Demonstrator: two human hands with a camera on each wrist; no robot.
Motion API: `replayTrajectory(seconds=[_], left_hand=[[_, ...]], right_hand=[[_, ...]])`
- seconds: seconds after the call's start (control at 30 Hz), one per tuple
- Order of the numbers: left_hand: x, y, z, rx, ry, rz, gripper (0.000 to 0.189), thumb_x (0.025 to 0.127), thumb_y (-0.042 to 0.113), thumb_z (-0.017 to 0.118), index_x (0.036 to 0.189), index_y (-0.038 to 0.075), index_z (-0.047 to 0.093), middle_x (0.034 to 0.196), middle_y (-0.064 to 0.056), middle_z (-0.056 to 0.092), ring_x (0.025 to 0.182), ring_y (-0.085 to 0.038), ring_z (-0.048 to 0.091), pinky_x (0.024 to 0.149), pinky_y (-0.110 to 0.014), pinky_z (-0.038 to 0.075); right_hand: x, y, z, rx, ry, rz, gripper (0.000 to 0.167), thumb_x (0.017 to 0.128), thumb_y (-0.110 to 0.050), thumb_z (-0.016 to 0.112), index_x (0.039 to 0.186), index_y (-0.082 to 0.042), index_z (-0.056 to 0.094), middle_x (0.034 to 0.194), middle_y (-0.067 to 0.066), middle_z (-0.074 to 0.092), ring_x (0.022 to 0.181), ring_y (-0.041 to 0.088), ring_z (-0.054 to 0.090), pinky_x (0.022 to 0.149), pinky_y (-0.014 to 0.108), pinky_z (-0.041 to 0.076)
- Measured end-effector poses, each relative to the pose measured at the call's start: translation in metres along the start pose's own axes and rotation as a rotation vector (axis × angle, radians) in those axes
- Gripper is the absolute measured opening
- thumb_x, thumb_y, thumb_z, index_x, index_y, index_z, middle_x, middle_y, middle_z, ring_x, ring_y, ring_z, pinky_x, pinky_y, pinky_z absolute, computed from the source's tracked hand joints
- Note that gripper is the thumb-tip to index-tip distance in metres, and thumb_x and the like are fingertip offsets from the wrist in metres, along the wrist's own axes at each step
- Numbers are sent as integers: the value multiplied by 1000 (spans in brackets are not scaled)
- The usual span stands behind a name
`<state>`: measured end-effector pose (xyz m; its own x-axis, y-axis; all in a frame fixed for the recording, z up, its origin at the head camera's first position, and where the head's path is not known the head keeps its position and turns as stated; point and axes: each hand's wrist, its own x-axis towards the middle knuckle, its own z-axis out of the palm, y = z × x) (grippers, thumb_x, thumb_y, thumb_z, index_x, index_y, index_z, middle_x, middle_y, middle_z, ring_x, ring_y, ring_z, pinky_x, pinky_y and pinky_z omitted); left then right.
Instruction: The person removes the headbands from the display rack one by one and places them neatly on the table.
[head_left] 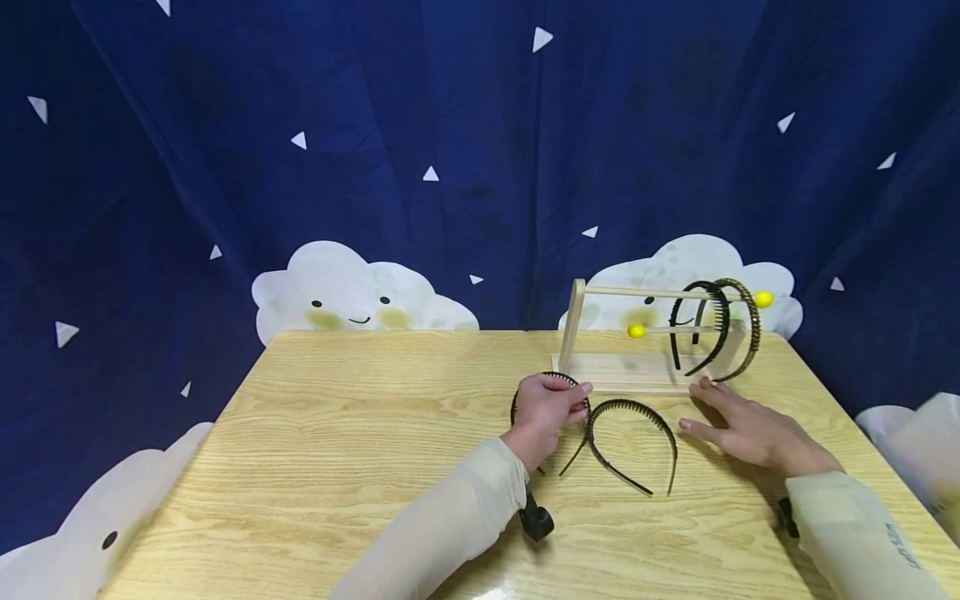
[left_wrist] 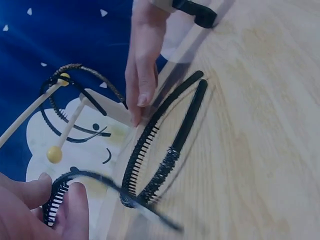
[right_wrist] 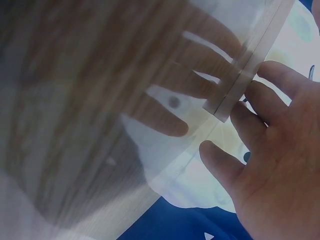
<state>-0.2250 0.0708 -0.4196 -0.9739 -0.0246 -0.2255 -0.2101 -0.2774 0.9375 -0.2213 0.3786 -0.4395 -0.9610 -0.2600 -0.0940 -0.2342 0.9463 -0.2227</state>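
My left hand (head_left: 546,412) pinches a black toothed headband (left_wrist: 95,175) between thumb and fingers, over the table in front of a wooden stand (head_left: 630,372). Another black toothed headband (left_wrist: 187,115) lies on the table just right of it. Fingers spread and fairly straight, my right hand (head_left: 757,433) is at the stand's front right edge; its fingertips appear to touch the base. Two headbands hang at the right end of the stand's rods: a black toothed one (head_left: 724,321) and a brown patterned one (head_left: 756,333).
Yellow balls cap the rods, one in front (head_left: 636,331) and one at the right (head_left: 762,299). The wooden table (head_left: 337,450) extends far to the left. Behind it hangs a dark blue curtain (head_left: 375,167) with clouds and white triangles.
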Motion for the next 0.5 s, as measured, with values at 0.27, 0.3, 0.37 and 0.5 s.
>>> replayTrajectory(seconds=[0.27, 0.3, 0.37, 0.5], left_hand=[[1, -5, -3, 77, -20, 38, 21, 81, -3, 82, 81, 0, 61, 82, -13, 63, 65, -20, 67, 68, -36, 61], [1, -5, -3, 89, -20, 41, 22, 81, -2, 82, 81, 0, 61, 81, -13, 63, 65, -20, 67, 67, -37, 61], [1, -6, -4, 116, -15, 48, 23, 81, -2, 83, 80, 1, 60, 79, -13, 63, 64, -21, 67, 67, -39, 61], [3, -7, -6, 178, -5, 63, 23, 81, 0, 83, 79, 1, 60, 76, -11, 63, 63, -21, 67, 65, -39, 61]], right_hand=[[1, 2, 1, -5, -2, 4, 88, 96, -68, 49, 154, -3, 37, 161, 25, 24, 141, 51, 27, 88, 73, 40], [1, 2, 1, -5, -3, 4, 88, 96, -68, 49, 154, -3, 37, 161, 25, 24, 141, 52, 27, 89, 73, 40], [1, 1, 1, -4, -4, 4, 88, 96, -68, 49, 154, -3, 37, 160, 25, 24, 141, 52, 27, 89, 73, 40], [-1, 0, 0, 0, -4, 1, 89, 95, -68, 48, 154, -3, 37, 160, 25, 24, 142, 51, 26, 89, 73, 40]])
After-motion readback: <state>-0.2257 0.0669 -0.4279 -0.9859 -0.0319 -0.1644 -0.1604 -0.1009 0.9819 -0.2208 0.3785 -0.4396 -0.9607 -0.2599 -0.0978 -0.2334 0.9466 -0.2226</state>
